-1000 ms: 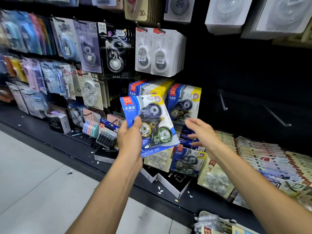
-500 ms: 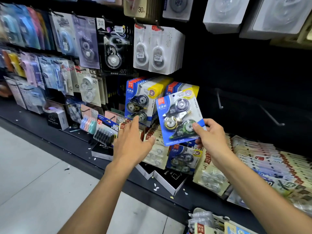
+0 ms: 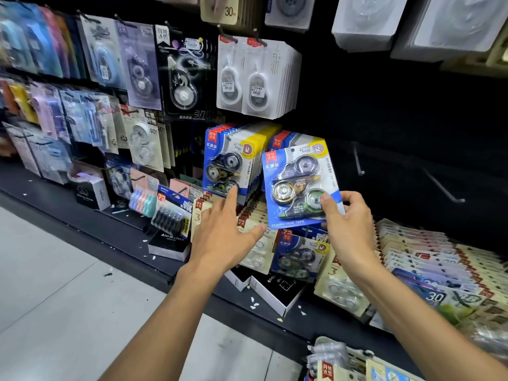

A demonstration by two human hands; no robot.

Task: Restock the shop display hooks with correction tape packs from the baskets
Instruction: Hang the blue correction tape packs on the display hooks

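Right hand [image 3: 350, 224] pinching blue pack [image 3: 299, 185] by lower corner, before hung packs [image 3: 233, 158]. Left hand [image 3: 222, 232] spread, fingertip at hung packs.

In front of me runs a black shelf ledge [image 3: 121, 229] above the pale tiled floor [image 3: 55, 298]. On it sit a white-sided alarm clock box [image 3: 168, 244], a small white carton [image 3: 92, 192] further left, and two more black-topped boxes [image 3: 277, 292]. Beige card packs [image 3: 428, 259] lie fanned in rows at the right.
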